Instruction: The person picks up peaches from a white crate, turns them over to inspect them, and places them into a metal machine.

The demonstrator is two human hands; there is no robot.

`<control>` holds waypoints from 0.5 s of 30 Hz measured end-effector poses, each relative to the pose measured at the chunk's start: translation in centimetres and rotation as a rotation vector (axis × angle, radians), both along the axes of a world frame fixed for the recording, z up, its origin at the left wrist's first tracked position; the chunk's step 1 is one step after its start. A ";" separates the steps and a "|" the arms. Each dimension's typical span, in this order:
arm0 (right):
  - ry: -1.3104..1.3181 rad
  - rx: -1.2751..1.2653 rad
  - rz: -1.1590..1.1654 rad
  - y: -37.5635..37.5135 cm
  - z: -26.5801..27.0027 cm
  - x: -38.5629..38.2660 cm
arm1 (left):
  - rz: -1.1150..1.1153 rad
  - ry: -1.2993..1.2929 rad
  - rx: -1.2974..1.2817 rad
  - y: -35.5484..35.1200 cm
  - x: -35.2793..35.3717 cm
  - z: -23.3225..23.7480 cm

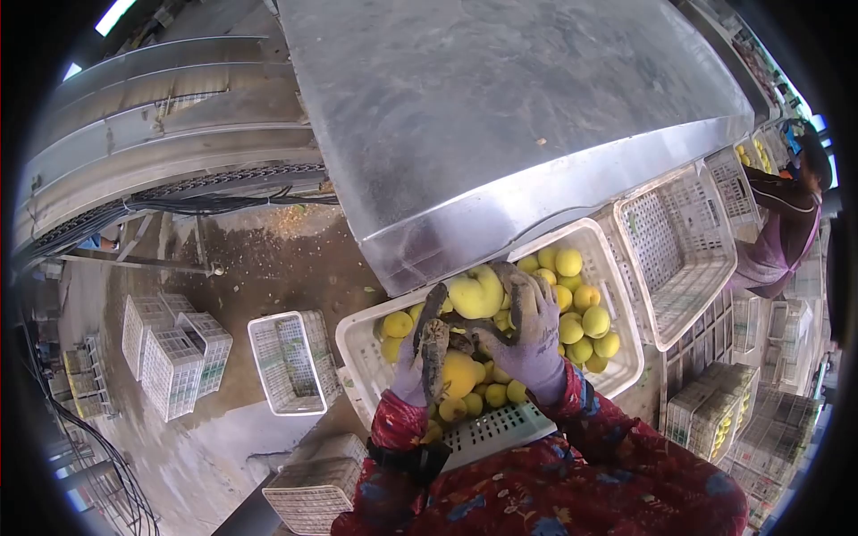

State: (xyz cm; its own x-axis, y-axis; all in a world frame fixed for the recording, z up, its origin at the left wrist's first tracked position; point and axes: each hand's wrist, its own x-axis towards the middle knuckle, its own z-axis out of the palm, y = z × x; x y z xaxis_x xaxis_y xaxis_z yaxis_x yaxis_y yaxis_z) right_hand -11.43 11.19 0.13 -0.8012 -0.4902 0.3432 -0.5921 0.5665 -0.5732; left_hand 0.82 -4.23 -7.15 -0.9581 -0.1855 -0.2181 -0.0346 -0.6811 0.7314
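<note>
Both my hands wear lilac work gloves with dark, dirty fingers, over a white plastic crate (630, 380) of yellow-green peaches. My right hand (529, 344) is closed, its fingers curled along the right side of a large pale peach (475, 291). My left hand (418, 362) is closed too, fingers bent up to that peach's left side. A deeper yellow peach (458, 373) sits against the left thumb, below the first one. Smaller-looking peaches (572, 329) lie in the crate around and beneath both hands.
A smooth metal table (518, 107) rises beyond the crate. An open white crate (675, 241) stands at its right, and another crate (286, 362) is on the floor at left. Stacked crates (174, 353) stand farther left. A person (786, 223) works at far right.
</note>
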 end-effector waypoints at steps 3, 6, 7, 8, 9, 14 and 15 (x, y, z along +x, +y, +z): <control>0.136 0.192 -0.087 -1.5 -1.8 -4.0 | -0.127 -0.286 -0.407 -1.4 -2.3 6.3; 0.227 0.209 -0.046 -1.9 -3.4 -6.8 | 0.078 -0.262 0.195 -1.1 -1.7 2.9; 0.157 0.154 -0.026 -1.2 -1.8 -7.1 | 0.114 -0.235 0.281 -0.8 -1.4 2.7; 0.102 0.054 -0.021 -0.7 -1.1 -6.8 | 0.128 -0.162 0.409 -0.5 -1.2 2.9; 0.051 -0.049 -0.014 -0.3 -0.5 -6.6 | 0.106 -0.144 0.424 -0.4 -1.3 3.5; -0.169 -0.134 0.343 2.4 0.9 -1.7 | 0.055 -0.063 0.428 0.1 -2.0 5.9; -0.201 -0.068 0.402 2.3 1.0 -0.7 | 0.049 -0.039 0.424 0.5 -2.1 5.7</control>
State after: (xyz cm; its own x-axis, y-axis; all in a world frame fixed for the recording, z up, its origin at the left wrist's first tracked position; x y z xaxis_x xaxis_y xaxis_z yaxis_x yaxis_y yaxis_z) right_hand -12.10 13.51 1.13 -0.6057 -0.7579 0.2422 -0.6303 0.2712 -0.7275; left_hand -1.32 -3.77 -1.41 -0.9400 -0.1165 -0.3208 -0.0170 -0.9228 0.3850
